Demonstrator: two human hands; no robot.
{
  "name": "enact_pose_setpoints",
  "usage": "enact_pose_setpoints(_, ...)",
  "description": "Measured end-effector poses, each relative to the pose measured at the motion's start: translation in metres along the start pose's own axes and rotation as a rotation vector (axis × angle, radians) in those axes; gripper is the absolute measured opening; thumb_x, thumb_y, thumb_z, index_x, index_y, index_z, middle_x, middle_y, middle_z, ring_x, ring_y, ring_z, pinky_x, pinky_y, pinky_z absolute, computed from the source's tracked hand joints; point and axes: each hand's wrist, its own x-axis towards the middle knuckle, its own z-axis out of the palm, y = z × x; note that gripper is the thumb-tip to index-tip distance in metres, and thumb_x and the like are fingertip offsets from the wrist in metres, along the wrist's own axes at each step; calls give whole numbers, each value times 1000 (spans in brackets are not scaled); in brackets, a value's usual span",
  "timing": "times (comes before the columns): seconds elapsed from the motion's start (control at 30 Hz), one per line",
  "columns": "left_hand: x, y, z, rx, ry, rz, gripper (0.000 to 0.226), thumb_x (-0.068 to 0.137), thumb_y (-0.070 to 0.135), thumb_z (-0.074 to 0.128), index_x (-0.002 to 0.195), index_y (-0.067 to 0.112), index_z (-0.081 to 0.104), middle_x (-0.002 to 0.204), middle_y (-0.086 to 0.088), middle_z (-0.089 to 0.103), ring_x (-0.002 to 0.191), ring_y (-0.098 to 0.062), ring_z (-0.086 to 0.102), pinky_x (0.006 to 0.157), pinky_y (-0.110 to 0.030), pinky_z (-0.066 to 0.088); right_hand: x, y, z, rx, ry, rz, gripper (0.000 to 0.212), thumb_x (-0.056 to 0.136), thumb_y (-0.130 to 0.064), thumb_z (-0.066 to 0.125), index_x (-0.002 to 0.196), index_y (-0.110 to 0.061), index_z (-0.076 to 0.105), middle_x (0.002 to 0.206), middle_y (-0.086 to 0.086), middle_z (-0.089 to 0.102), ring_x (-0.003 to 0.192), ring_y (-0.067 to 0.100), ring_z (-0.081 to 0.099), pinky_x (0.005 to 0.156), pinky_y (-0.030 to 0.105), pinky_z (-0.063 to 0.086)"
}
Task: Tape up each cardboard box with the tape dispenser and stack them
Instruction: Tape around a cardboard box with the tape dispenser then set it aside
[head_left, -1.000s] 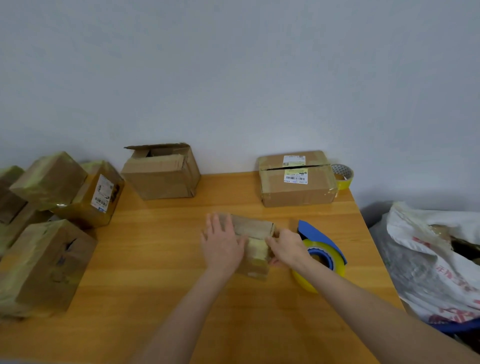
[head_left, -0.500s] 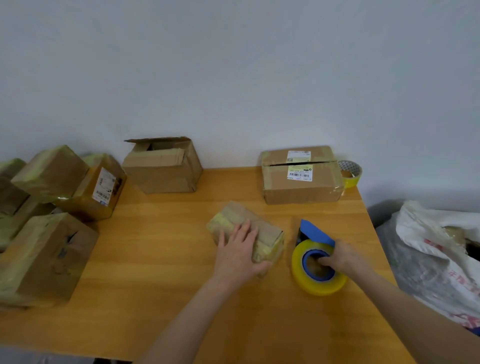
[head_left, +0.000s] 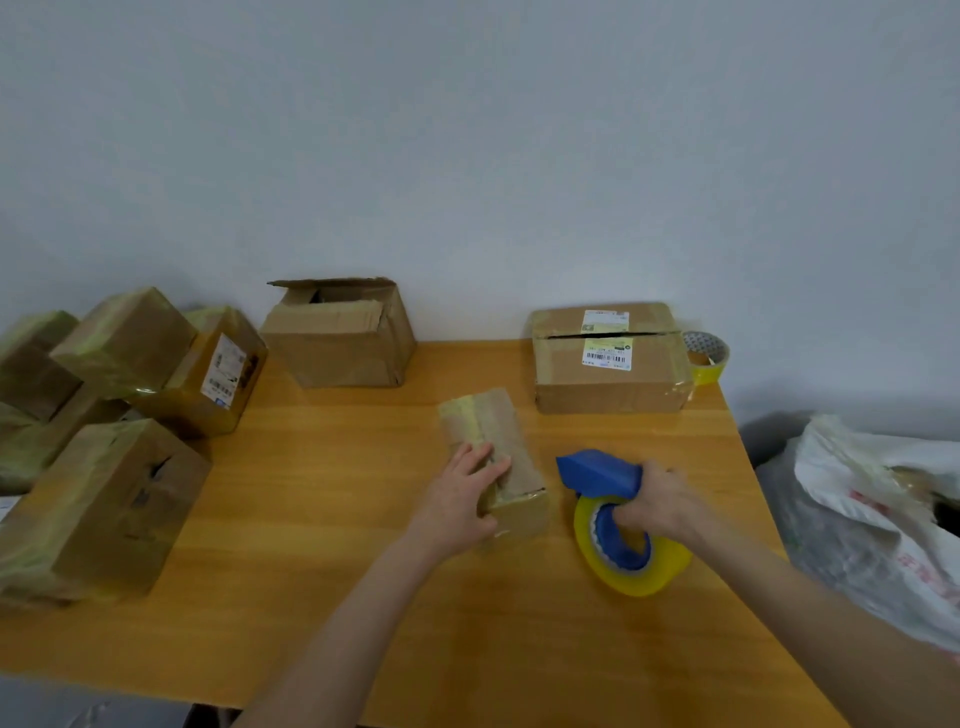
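One small box (head_left: 488, 431), head view: lay mid-way across the table (head_left: 337, 519), left hand (head_left: 457, 499) pressing flat-fingered on top. Right hand (head_left: 660, 499) curled round the tape dispenser (head_left: 597, 470), just beside. Judged light, stiff, tape-slick; best steadied from above, lifted by its ends.

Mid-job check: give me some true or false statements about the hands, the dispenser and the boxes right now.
1. The right hand grips the tape dispenser. True.
2. The left hand hovers clear of the small box. False: it rests on that box's top.
3. The middle box at the back is sealed. False: its top flap stands open.
4. A spare tape roll sits beside the labelled box. True.
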Motion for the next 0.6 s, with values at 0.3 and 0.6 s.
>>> enact_pose_setpoints(0.3, -11, -3, 3, -1, 59, 38, 70, 86, 15, 65, 146, 34, 35, 160, 3, 9, 148, -17, 3, 118, -35, 24, -25, 5, -8, 397, -71, -119, 51, 70, -24, 86, 105, -18, 50, 101, 1, 58, 83, 14, 60, 59, 23, 44)
enact_pose_setpoints(0.6, -1, 15, -18, -401, 262, -82, 47, 93, 17, 57, 138, 25, 48, 148, 1, 41, 134, -12, 38, 108, -22, 33, -77, -16, -74, 273, -67, -445, 54, 63, -24, 84, 109, -28, 55, 103, -3, 62, 92, 12, 63, 82, 31, 53)
